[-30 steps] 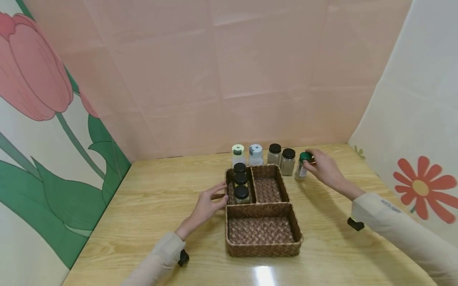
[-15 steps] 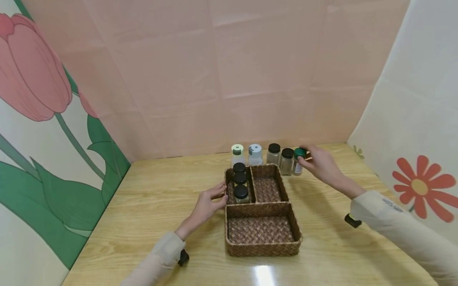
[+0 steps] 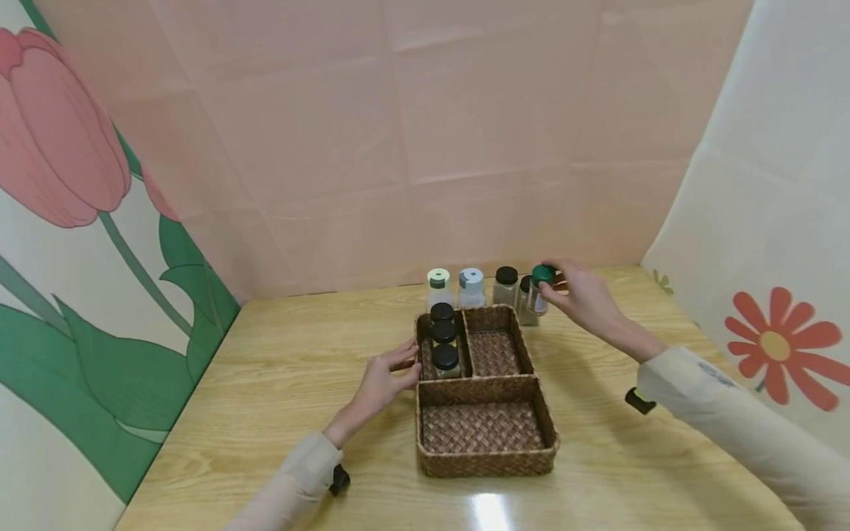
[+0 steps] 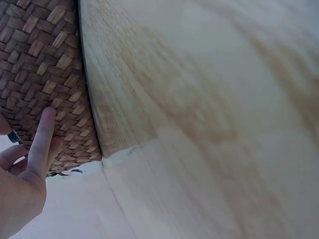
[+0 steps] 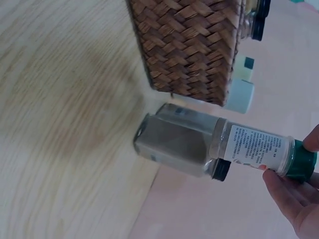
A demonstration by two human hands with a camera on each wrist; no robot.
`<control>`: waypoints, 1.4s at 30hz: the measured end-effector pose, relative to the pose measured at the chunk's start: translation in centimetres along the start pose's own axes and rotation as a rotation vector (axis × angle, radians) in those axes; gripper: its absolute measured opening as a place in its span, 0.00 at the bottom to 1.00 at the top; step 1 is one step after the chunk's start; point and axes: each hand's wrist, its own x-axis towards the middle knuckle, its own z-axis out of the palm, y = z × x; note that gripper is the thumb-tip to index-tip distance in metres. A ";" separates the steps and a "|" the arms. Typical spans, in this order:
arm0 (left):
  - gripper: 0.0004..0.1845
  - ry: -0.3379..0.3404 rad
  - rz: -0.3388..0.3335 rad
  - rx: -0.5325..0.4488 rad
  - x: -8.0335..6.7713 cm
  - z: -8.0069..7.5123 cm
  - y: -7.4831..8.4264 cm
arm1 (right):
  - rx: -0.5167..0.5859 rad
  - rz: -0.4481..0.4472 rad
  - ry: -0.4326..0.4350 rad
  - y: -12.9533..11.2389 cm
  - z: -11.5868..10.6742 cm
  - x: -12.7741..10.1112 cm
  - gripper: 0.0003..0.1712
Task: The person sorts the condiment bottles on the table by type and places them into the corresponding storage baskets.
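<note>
My right hand (image 3: 587,299) pinches a small spice jar (image 3: 538,295) by its green cap. The spice jar (image 5: 254,147) is clear with a white printed label, and its base overlaps a black-lidded glass jar (image 5: 174,144) in the right wrist view. My left hand (image 3: 378,383) rests against the left wall of a brown woven basket (image 3: 488,464). In the left wrist view an extended finger (image 4: 41,142) lies on the woven wall. The basket has three compartments. Three black-lidded jars (image 3: 445,358) stand in a row in its back left one.
Behind the basket stand a bottle with a pale green cap (image 3: 439,287), a bottle with a pale blue cap (image 3: 471,287) and another black-lidded jar (image 3: 506,286). A pink cloth backdrop (image 3: 332,147) meets the far edge of the wooden table (image 3: 299,346).
My right hand has carried the green-capped spice jar left and up, from beside the end jar to in front of it. The left hand and the basket stay in place.
</note>
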 end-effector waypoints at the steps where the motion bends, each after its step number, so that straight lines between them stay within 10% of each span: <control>1: 0.21 0.002 0.003 0.001 0.0 0.0 0.0 | 0.001 -0.002 0.005 -0.2 0.0 0.1 0.23; 29: 0.22 -0.017 -0.029 -0.008 -0.1 -0.5 0.3 | 0.071 -0.075 -0.057 -3.9 3.3 1.7 0.21; 42: 0.23 0.006 -0.019 -0.049 0.2 -0.2 -3.8 | 0.043 -0.044 -0.142 -4.2 5.7 1.0 0.21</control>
